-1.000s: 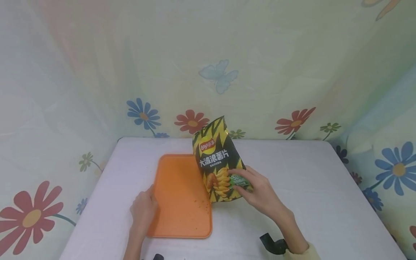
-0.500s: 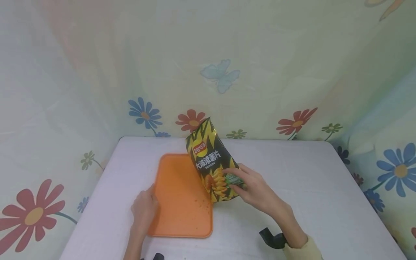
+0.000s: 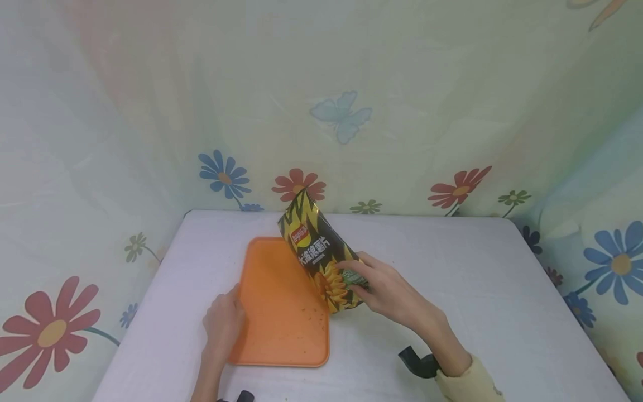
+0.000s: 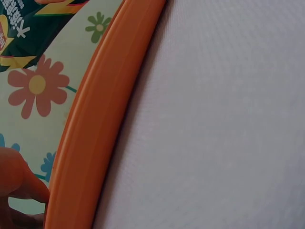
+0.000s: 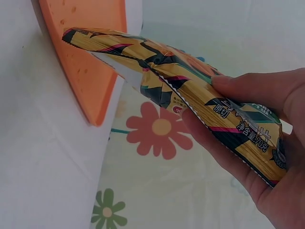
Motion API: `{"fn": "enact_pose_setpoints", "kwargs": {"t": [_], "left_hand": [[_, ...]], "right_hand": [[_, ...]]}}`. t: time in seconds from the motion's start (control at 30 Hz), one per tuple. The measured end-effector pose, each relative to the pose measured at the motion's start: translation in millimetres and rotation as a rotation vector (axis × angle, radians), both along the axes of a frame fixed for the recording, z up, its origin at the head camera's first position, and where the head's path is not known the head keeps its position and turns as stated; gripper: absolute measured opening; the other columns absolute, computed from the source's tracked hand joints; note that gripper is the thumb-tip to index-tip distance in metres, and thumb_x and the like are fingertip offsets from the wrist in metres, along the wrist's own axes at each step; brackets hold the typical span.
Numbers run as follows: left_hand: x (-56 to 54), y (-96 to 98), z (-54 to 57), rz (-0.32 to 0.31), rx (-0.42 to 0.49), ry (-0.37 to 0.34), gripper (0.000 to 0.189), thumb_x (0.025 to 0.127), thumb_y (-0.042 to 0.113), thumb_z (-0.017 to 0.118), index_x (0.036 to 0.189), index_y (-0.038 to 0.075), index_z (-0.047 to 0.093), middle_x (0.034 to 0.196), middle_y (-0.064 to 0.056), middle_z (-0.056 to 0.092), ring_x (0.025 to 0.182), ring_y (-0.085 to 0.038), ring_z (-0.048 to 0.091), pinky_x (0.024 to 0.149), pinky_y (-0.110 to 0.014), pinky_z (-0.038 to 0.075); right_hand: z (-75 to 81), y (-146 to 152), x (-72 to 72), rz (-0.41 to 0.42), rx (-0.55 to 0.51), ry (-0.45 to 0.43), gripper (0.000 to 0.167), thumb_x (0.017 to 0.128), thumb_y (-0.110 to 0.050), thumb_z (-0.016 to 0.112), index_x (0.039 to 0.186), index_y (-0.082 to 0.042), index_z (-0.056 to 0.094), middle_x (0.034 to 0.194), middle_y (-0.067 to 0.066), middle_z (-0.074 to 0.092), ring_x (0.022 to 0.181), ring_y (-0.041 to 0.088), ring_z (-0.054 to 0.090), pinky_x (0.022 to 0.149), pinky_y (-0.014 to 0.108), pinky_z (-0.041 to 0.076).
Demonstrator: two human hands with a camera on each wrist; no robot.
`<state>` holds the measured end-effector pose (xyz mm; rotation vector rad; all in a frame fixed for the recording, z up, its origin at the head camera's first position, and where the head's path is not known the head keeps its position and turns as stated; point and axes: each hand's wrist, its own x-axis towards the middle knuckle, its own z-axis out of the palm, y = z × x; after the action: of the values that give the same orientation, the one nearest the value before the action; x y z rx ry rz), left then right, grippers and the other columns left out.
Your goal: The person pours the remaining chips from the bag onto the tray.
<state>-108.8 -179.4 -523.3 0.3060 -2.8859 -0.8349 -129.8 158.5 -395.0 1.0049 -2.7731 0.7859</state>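
Observation:
My right hand (image 3: 394, 293) grips a black and yellow bag of potato chips (image 3: 316, 248) by its lower right side. Thumb and fingers press into the two faces of the bag (image 5: 190, 86) in the right wrist view. The bag tilts, its top end leaning left over an orange tray (image 3: 273, 301), its bottom corner at the tray's right edge. My left hand (image 3: 224, 321) holds the tray's left rim; in the left wrist view its fingertips (image 4: 28, 183) meet the rim (image 4: 95, 129). Small crumbs (image 3: 307, 318) lie on the tray's right part.
The tray lies on a white-covered table (image 3: 452, 268). A flower-print cloth (image 3: 402, 111) hangs behind the table and at both sides. A black wrist piece (image 3: 421, 363) sits by the right wrist.
The bag has swung left and tilted further over the tray, turning its front partly away. My right hand has shifted slightly left with it. Left hand and tray stay put.

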Motion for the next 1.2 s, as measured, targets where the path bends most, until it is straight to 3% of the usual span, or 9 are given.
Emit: {"fn": "enact_pose_setpoints", "kwargs": {"t": [0.2, 0.4, 0.63, 0.93, 1.2], "left_hand": [[0.2, 0.1, -0.5, 0.004, 0.012, 0.009, 0.045, 0.095, -0.003, 0.052, 0.139, -0.006, 0.059, 0.074, -0.015, 0.061, 0.054, -0.018, 0.039, 0.046, -0.031, 0.031], [-0.6, 0.2, -1.5, 0.006, 0.007, -0.01, 0.045, 0.095, -0.002, 0.053, 0.139, -0.006, 0.059, 0.079, -0.017, 0.063, 0.057, -0.019, 0.043, 0.048, -0.03, 0.033], [-0.4, -0.1, -0.2, 0.002, 0.002, -0.009, 0.045, 0.094, -0.003, 0.054, 0.139, -0.006, 0.059, 0.08, -0.018, 0.064, 0.057, -0.019, 0.044, 0.048, -0.03, 0.033], [-0.5, -0.3, 0.5, 0.007, -0.007, -0.021, 0.045, 0.096, -0.001, 0.055, 0.14, -0.005, 0.059, 0.085, -0.019, 0.066, 0.061, -0.02, 0.046, 0.05, -0.031, 0.034], [-1.2, -0.6, -0.2, 0.012, -0.029, -0.006, 0.045, 0.094, -0.002, 0.054, 0.139, -0.004, 0.06, 0.074, -0.013, 0.059, 0.057, -0.02, 0.044, 0.049, -0.031, 0.032]], "right_hand": [[3.3, -2.7, -2.7, 0.049, 0.034, 0.039, 0.048, 0.085, 0.002, 0.079, 0.129, -0.012, 0.066, 0.122, 0.009, 0.066, 0.097, 0.019, 0.067, 0.075, 0.029, 0.06], [7.4, -6.5, -4.7, 0.089, 0.086, -0.012, 0.044, 0.088, 0.0, 0.078, 0.128, -0.013, 0.067, 0.121, 0.007, 0.065, 0.089, 0.014, 0.065, 0.068, 0.02, 0.056], [11.6, -10.6, -5.6, 0.102, 0.146, -0.045, 0.042, 0.088, -0.004, 0.08, 0.126, -0.015, 0.068, 0.117, 0.003, 0.065, 0.094, 0.015, 0.068, 0.072, 0.023, 0.058], [18.7, -13.7, -4.9, 0.164, 0.173, -0.086, 0.035, 0.089, -0.001, 0.076, 0.122, -0.013, 0.072, 0.102, -0.002, 0.062, 0.078, 0.006, 0.055, 0.063, 0.017, 0.05], [15.7, -17.5, -3.5, 0.196, 0.188, 0.005, 0.034, 0.089, -0.003, 0.077, 0.12, -0.014, 0.071, 0.1, -0.003, 0.061, 0.072, 0.005, 0.053, 0.059, 0.014, 0.047]]}}
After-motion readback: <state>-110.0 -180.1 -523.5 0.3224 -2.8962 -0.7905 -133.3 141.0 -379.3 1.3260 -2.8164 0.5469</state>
